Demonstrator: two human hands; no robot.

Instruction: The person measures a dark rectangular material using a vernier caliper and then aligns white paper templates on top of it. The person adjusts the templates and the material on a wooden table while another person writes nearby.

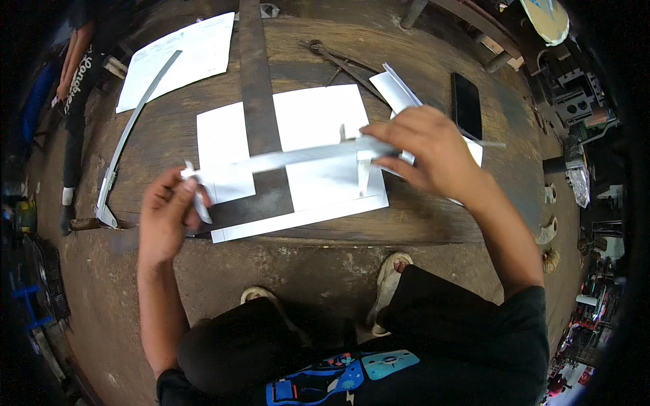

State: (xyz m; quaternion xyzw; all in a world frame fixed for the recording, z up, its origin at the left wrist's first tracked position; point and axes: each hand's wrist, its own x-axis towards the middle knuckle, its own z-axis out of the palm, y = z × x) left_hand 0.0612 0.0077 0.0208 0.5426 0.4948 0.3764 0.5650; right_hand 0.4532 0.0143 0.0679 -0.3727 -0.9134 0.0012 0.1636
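**Head view: large caliper held over white paper on a worn wooden table**

Head camera looks straight down on a round, scarred wooden table (169, 145), and everything below is placed from the white paper sheet (318, 118) at its middle. A long metal caliper (298, 157) lies level just above that sheet, running left to right. The left hand (166, 216) grips the caliper's left end at the sheet's lower left corner, fingers (196, 196) closed around the fixed jaw. The right hand (426, 152) sits over the sheet's right edge, fingers pinched together on the sliding jaw.

A dark flat steel bar (256, 81) crosses the sheet from its far side to its near edge, splitting the white area in two. Right of the sheet lie a few folded papers (396, 88) and, beyond them, a black phone (466, 105). Behind the sheet, dark pliers-like tongs (338, 64) rest on the wood. To the far left of the sheet a second printed paper (183, 57) lies under a curved metal strip (132, 122).

Near side of the sheet, the table edge gives way to a dusty concrete floor (305, 271), where the person's light sandals (389, 277) show. Another person (78, 74) in dark clothes stands well left of the sheet. Cluttered workshop gear fills the room's right rim.
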